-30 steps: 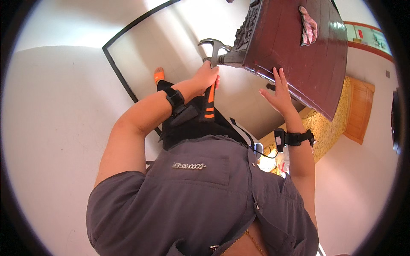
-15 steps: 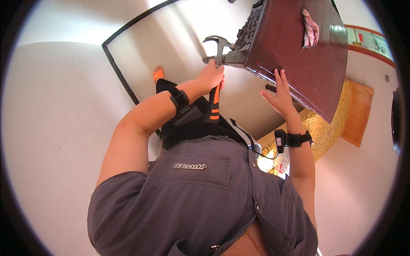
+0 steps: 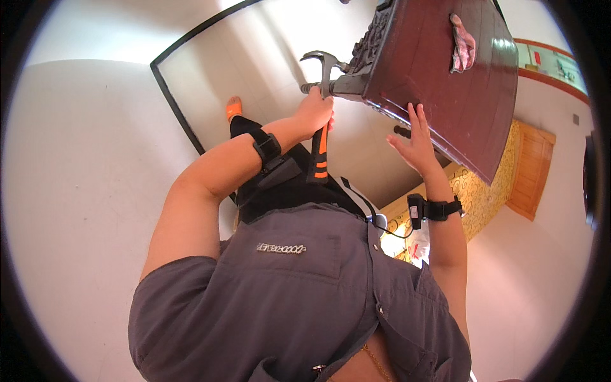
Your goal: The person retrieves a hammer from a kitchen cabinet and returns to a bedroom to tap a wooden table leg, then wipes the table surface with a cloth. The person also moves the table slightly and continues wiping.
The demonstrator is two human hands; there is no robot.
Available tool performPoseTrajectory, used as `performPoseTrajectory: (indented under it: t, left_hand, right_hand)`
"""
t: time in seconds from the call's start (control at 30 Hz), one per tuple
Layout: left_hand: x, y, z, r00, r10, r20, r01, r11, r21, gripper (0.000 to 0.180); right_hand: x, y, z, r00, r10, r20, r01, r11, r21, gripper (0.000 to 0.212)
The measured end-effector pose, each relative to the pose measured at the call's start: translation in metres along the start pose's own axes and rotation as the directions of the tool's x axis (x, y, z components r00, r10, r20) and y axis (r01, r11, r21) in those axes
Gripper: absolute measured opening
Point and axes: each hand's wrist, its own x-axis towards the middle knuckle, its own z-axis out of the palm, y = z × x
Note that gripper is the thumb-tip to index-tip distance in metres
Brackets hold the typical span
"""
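My left hand (image 3: 313, 113) is wrapped round the upper handle of a claw hammer (image 3: 319, 167). The handle is black and orange, and the grey metal head shows above my fingers, beside the carved dark leg of a table. Over on the right, my right hand (image 3: 417, 141) has its fingers stretched out, their tips on the near edge of the dark red wooden table top (image 3: 439, 83). A crumpled pink and dark glove-like cloth (image 3: 464, 44) lies on that top.
Carved dark trim (image 3: 367, 48) runs along the table's left side. A black line (image 3: 175, 105) crosses the pale floor. At the right are a patterned yellow surface (image 3: 490, 204) and an orange-brown wooden panel (image 3: 533, 167). My foot in an orange slipper (image 3: 234, 108) is at the left.
The hammer and my left hand have shifted very slightly left. Both hands keep the same hold and pose.
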Motion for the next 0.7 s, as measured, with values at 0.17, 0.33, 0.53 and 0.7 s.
performPoseTrajectory:
  t: [0.17,0.33,0.53,0.7]
  left_hand:
    - [0.005,0.004,-0.007,0.999,-0.019,0.027,0.017,0.998,0.061,0.020]
    - [0.006,0.005,0.001,0.999,-0.032,-0.005,0.032,0.998,-0.051,0.020]
    - [-0.004,0.008,-0.004,0.993,0.111,-0.051,-0.117,0.981,-0.155,0.025]
    - [-0.016,0.030,0.025,0.860,0.463,-0.214,-0.510,0.782,-0.358,0.034]
  right_hand:
    - [0.000,-0.003,-0.002,1.000,0.006,0.002,-0.006,1.000,0.009,0.097]
    - [0.001,0.001,0.000,1.000,0.007,0.008,-0.008,1.000,0.029,0.097]
    - [0.001,0.006,-0.007,0.999,0.008,0.036,-0.013,0.992,0.122,0.089]
    - [-0.009,-0.054,-0.025,0.961,-0.098,0.260,-0.079,0.803,0.591,0.073]
